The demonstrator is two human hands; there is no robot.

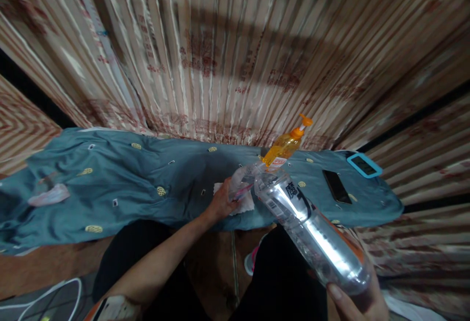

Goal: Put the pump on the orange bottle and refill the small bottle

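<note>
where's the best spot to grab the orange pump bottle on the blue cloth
Grip the orange pump bottle round its wide amber body, coming from its clear right side. It stands upright; the pump head is narrow, and the left hand and big clear bottle crowd its near left.

Left of the orange soap bottle, the teal cloth has lots of bare room, up to a small pale thing far off at its left end. Right of the soap bottle, a black phone and a blue-edged gadget lie in the way. Just in front of it, a big clear bottle, a small clear cup and a white tissue block the path.
</note>
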